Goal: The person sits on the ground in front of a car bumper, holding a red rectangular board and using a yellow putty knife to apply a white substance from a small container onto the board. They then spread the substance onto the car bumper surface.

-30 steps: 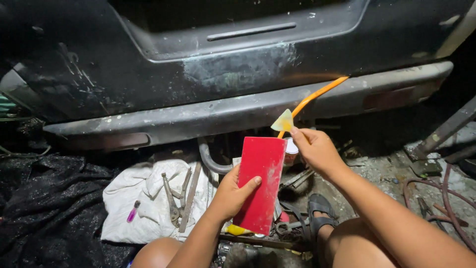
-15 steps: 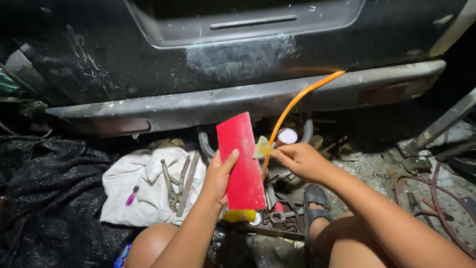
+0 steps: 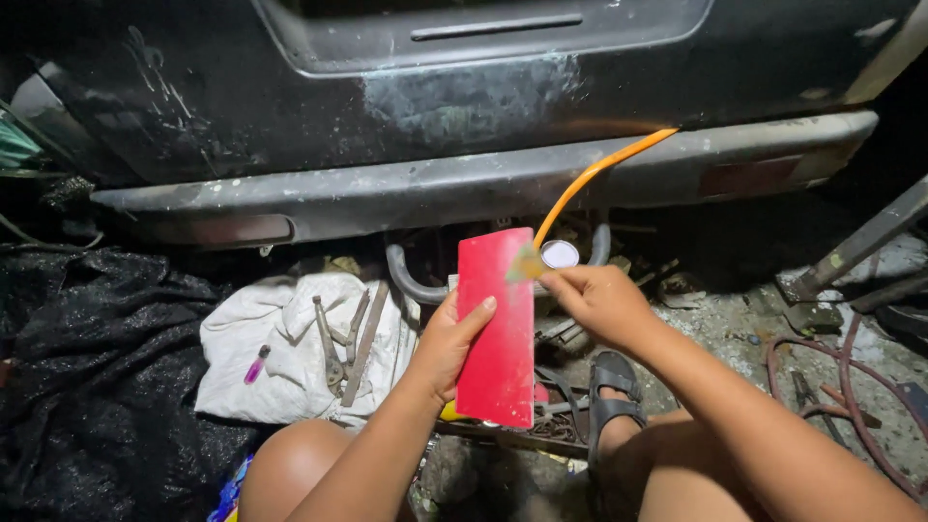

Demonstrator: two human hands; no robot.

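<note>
A flat red rectangular plastic board [image 3: 497, 329] stands upright above the person's knees, gripped along its left edge by the left hand [image 3: 447, 343]. The right hand [image 3: 601, 302] pinches a small yellowish putty scraper [image 3: 527, 263] against its upper right edge. A white cloth [image 3: 290, 348] bearing metal tools [image 3: 343, 338] lies nearby, below a grey car bumper [image 3: 483, 184].

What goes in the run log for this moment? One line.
left hand: holds flat red plastic board | right hand: wipes small yellowish spreader on it
</note>
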